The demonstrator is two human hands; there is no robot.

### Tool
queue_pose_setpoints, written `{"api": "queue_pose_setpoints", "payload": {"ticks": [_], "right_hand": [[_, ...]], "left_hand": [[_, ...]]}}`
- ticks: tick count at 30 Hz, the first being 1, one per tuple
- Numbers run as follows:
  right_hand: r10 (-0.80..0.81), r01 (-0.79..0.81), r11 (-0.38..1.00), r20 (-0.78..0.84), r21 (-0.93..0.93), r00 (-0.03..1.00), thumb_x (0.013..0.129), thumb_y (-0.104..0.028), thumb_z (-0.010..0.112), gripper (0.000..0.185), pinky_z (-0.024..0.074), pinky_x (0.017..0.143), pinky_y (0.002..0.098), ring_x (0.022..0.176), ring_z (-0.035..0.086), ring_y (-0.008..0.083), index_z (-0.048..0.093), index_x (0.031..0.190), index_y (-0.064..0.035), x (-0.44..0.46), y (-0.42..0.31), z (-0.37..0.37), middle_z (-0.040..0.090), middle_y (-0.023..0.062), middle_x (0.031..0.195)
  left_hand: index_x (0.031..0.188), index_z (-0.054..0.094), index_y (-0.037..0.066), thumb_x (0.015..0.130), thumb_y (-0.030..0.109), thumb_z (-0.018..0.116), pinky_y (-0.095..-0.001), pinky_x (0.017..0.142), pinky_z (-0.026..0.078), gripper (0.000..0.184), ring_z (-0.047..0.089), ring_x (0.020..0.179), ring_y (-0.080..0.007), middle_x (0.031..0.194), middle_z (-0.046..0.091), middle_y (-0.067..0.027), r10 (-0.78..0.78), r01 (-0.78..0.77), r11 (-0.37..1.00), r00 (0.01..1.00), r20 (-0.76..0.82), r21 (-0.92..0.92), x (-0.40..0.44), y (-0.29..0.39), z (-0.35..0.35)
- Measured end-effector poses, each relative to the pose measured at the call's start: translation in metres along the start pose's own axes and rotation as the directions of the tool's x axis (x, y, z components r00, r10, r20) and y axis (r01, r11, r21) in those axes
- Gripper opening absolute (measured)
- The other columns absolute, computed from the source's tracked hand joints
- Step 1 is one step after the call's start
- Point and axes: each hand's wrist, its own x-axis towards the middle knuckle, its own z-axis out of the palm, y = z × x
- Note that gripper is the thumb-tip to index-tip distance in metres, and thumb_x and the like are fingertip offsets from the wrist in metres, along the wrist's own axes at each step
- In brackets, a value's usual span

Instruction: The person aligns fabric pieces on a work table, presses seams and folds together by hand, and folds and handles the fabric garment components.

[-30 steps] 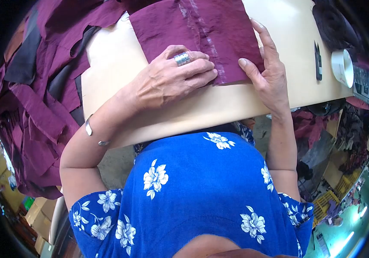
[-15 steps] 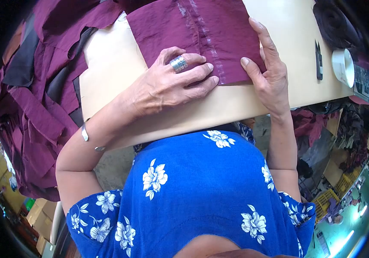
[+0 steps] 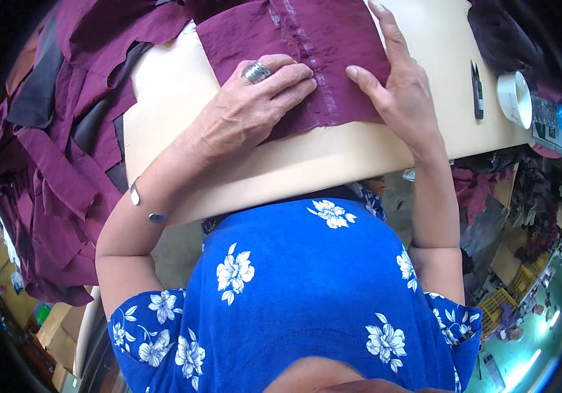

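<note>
A maroon fabric piece (image 3: 349, 98) lies on the pale tabletop, with a seam down its middle marked by whitish streaks. My left hand (image 3: 248, 108), wearing a wide silver ring, is closed on the cloth beside the seam, its fingers curled together and the thumb hidden. At the right edge of the same piece, my right hand (image 3: 408, 95) is open. Its thumb rests on the fabric and the index finger stretches up along the side; the other fingers are mostly hidden.
Heaped maroon and black cloth (image 3: 64, 164) hangs over the left of the table (image 3: 333, 154). On the right lie black thread snips (image 3: 477, 92), a white roll (image 3: 514, 99) and dark fabric (image 3: 503, 39). A yellow crate (image 3: 497, 308) stands on the floor.
My left hand has slid slightly up and left, its fingers drawing in more tightly. My right hand has shifted up and left, its thumb now farther onto the cloth.
</note>
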Motion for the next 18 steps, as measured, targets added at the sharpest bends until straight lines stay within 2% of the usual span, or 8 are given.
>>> {"api": "queue_pose_setpoints", "payload": {"ticks": [1, 4, 7, 13, 18], "right_hand": [[-0.037, 0.037, 0.999, -0.036, -0.010, 0.999, 0.076, 0.003, 0.054, 0.067, 0.0377, 0.099, 0.0355, 0.117, 0.049, 0.0358, 0.029, 0.138, -0.0038, 0.003, 0.001, 0.003, 0.046, 0.0242, 0.129], [-0.037, 0.036, 0.998, 0.007, 0.047, 0.999, 0.077, 0.005, 0.054, 0.071, 0.0313, 0.104, 0.0341, 0.124, 0.042, 0.0328, 0.023, 0.141, -0.0021, 0.002, 0.015, 0.007, 0.040, 0.0215, 0.136], [-0.018, 0.019, 0.991, -0.008, 0.132, 1.000, 0.077, 0.007, 0.053, 0.070, 0.0277, 0.106, 0.0324, 0.128, 0.038, 0.0280, 0.025, 0.140, -0.0025, -0.001, 0.016, 0.006, 0.040, 0.0190, 0.137], [0.024, -0.022, 0.967, -0.002, 0.253, 1.000, 0.077, 0.008, 0.052, 0.069, 0.0250, 0.108, 0.0316, 0.130, 0.036, 0.0257, 0.026, 0.140, -0.0024, -0.002, 0.017, 0.007, 0.040, 0.0177, 0.138], [0.065, -0.069, 0.988, 0.031, 0.135, 0.997, 0.077, 0.006, 0.054, 0.066, 0.0296, 0.105, 0.0323, 0.127, 0.040, 0.0285, 0.030, 0.138, -0.0018, -0.004, 0.014, 0.002, 0.041, 0.0192, 0.136]], "left_hand": [[0.112, 0.058, 0.000, 0.071, 0.003, 0.054, -0.0368, 0.092, 0.043, 0.041, 0.050, 0.110, -0.0275, 0.115, 0.054, -0.0114, -0.008, 0.008, 1.000, 1.000, -0.002, -0.005, -0.001, 0.000, 0.001], [0.112, 0.058, 0.000, 0.072, 0.004, 0.052, -0.0374, 0.091, 0.043, 0.040, 0.050, 0.110, -0.0262, 0.115, 0.054, -0.0115, -0.030, 0.030, 1.000, 1.000, 0.008, 0.002, -0.005, 0.003, 0.000], [0.113, 0.057, 0.000, 0.073, 0.006, 0.051, -0.0373, 0.091, 0.042, 0.041, 0.051, 0.110, -0.0247, 0.116, 0.053, -0.0113, -0.026, 0.025, 0.999, 0.999, 0.033, 0.031, -0.003, 0.006, -0.002], [0.120, 0.054, 0.005, 0.072, 0.009, 0.054, -0.0381, 0.092, 0.039, 0.048, 0.050, 0.112, -0.0231, 0.123, 0.050, -0.0098, -0.015, 0.004, 0.995, 0.994, 0.104, 0.104, -0.005, 0.007, -0.001], [0.120, 0.055, 0.009, 0.070, 0.012, 0.057, -0.0395, 0.091, 0.039, 0.049, 0.050, 0.113, -0.0228, 0.125, 0.049, -0.0095, 0.037, -0.053, 0.990, 0.992, 0.122, 0.131, -0.003, 0.009, -0.007]]}}
